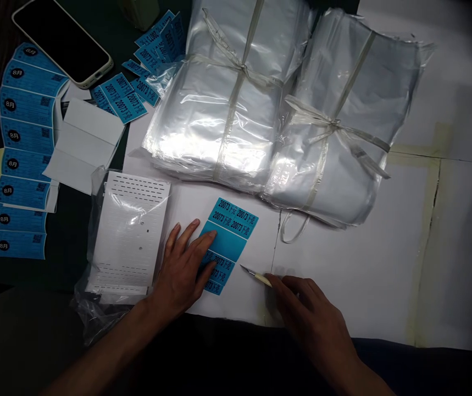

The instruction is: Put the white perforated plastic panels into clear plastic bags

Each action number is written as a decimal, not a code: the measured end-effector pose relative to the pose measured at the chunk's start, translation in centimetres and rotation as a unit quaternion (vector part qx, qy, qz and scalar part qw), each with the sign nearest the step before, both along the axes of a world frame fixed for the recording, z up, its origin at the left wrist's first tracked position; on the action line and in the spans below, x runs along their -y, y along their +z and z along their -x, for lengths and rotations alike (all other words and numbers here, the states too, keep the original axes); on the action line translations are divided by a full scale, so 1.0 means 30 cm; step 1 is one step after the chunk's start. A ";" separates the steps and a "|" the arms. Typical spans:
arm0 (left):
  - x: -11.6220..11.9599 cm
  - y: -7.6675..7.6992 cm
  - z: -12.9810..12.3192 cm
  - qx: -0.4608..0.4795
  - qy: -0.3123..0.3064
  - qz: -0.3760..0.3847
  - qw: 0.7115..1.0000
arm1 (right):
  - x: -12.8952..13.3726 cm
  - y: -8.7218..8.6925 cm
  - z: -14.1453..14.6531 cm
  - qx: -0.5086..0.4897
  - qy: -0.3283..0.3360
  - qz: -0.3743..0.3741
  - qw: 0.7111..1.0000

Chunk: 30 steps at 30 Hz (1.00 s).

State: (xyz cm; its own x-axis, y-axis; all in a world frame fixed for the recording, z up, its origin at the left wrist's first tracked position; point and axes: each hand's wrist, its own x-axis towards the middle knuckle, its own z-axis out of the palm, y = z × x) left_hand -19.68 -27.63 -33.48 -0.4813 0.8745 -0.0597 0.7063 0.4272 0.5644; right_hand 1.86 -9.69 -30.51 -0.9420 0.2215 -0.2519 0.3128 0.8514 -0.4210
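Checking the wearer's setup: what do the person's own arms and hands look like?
The left hand and right hand are bare: no gloves, rings or watch visible. The left forearm and right forearm are uncovered, no sleeve in view.

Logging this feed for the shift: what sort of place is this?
Probably a packing or labelling workspace: bundled stacks of clear plastic bags, sheets of blue printed labels, and a craft knife in the right hand.

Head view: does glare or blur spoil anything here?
In the head view, glare streaks the bundled plastic bags, the blue label sheet under the left hand and the craft knife in the right hand stay sharp, and the corners fall dark.
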 end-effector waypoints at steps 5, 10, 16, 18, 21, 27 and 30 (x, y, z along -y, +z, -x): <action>0.037 0.028 -0.062 -0.050 0.007 -0.049 0.998 | 0.012 -0.010 0.065 -0.085 -0.104 0.011 0.991; 0.085 0.050 -0.180 -0.054 -0.043 0.068 0.995 | 0.057 -0.047 0.322 -0.068 -0.133 -0.026 0.988; 0.163 0.059 -0.209 -0.077 -0.092 0.081 0.990 | 0.062 -0.011 0.434 -0.010 -0.103 0.008 0.995; 0.187 0.083 -0.210 -0.068 -0.102 0.063 0.990 | 0.059 0.012 0.426 -0.020 -0.110 0.018 0.994; 0.213 0.133 -0.216 0.020 -0.104 0.003 0.994 | 0.065 0.040 0.413 -0.035 -0.126 0.044 0.990; 0.208 0.284 -0.198 0.358 0.282 -0.132 0.880 | 0.096 0.102 0.396 -0.063 -0.162 0.135 0.975; 0.182 0.409 -0.165 0.405 0.417 -0.176 0.794 | 0.131 0.194 0.403 -0.085 -0.179 0.211 0.957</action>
State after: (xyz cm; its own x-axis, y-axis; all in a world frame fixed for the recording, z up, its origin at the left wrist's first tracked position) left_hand -14.75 -33.10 -21.20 -0.8302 0.3029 -0.4679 -0.3955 0.2714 0.8775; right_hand -10.23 -13.62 -24.69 -0.8602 0.4496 -0.2405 0.4495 0.4459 -0.7740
